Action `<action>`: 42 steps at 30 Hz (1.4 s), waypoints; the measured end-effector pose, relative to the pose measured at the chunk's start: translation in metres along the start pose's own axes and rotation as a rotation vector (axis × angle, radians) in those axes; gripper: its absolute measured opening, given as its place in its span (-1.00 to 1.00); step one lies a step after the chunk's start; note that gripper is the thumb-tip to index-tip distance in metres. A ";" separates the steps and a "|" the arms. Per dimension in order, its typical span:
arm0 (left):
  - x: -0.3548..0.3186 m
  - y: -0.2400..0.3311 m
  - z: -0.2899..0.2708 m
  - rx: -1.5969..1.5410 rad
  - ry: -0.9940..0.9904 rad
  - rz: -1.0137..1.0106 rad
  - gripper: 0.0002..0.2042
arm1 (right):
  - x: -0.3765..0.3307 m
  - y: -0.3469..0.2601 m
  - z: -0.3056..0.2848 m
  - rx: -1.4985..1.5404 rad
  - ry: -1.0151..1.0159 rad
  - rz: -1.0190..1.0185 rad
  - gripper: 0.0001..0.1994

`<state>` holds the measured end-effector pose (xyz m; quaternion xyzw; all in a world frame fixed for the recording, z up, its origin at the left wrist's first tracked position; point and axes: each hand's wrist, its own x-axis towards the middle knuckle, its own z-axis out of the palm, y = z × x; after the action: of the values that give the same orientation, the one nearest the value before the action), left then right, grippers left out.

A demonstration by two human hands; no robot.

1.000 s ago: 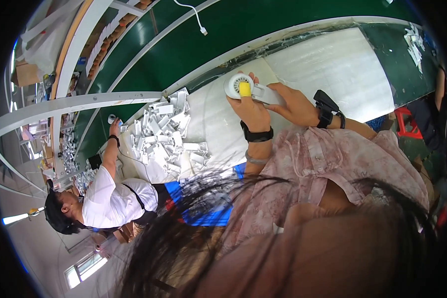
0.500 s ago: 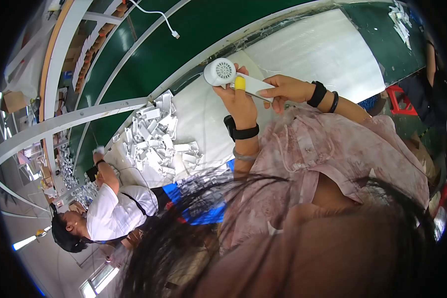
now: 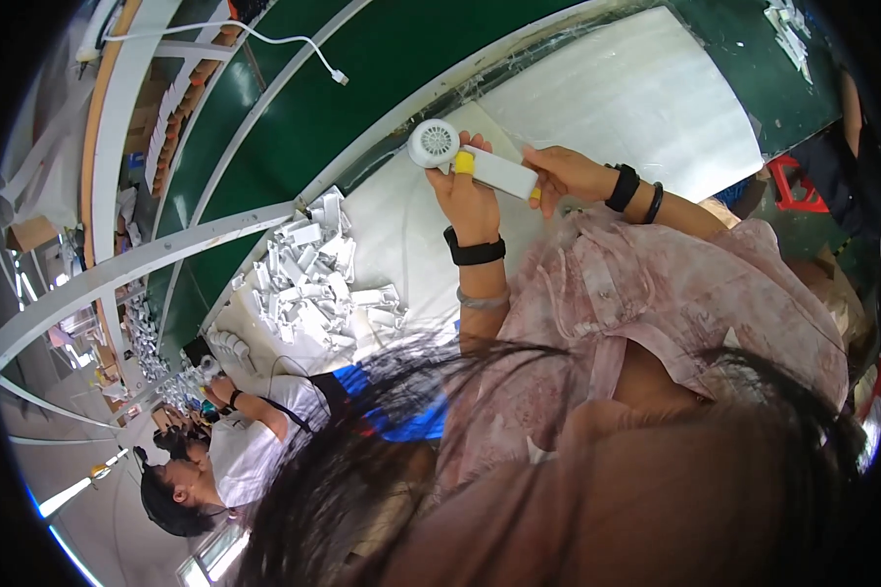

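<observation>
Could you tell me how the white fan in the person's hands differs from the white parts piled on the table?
The handheld fan is one assembled piece with a round grille head and a yellow band; the piled parts are many loose pieces. The fan is held up by the left hand and right hand; the parts lie untouched. Both are white plastic.

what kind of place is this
Most likely a factory assembly line. A long green conveyor belt runs past the white work table, a heap of white plastic parts lies on it, and a co-worker sits alongside.

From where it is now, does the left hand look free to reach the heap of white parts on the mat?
Probably not at once: the left hand grips the white handheld fan. The heap of white parts lies unobstructed beside the forearm.
</observation>
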<state>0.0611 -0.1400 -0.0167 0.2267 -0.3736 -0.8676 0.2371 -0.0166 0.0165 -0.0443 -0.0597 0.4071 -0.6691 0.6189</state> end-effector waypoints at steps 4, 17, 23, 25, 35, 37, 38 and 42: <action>0.044 -0.003 -0.025 0.069 0.039 -0.056 -0.52 | 0.014 0.018 -0.061 -0.264 0.379 -0.128 -0.51; 0.333 0.005 -0.080 0.953 -0.259 0.284 -0.55 | 0.010 0.023 -0.142 -0.211 0.676 0.020 -0.55; 0.386 -0.055 -0.006 0.903 -0.559 0.315 -0.55 | 0.004 0.023 -0.132 -0.209 0.762 0.064 -0.51; 0.393 -0.067 0.002 0.897 -0.613 0.333 -0.55 | 0.003 0.017 -0.125 -0.226 0.760 0.071 -0.48; 0.389 -0.066 0.046 0.939 -0.821 0.503 -0.56 | 0.007 0.015 -0.134 -0.263 0.710 0.090 -0.50; 0.384 -0.060 0.051 0.957 -0.851 0.543 -0.56 | 0.008 0.017 -0.138 -0.256 0.704 0.073 -0.54; 0.382 -0.057 0.051 0.968 -0.864 0.561 -0.56 | 0.007 0.018 -0.138 -0.270 0.709 0.067 -0.55; 0.370 -0.048 0.056 1.002 -0.917 0.635 -0.57 | 0.010 0.028 -0.140 -0.327 0.734 0.039 -0.64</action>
<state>-0.2723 -0.2953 -0.0985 -0.1956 -0.8327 -0.4911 0.1649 -0.0791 0.0760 -0.1583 0.0934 0.7034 -0.5603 0.4273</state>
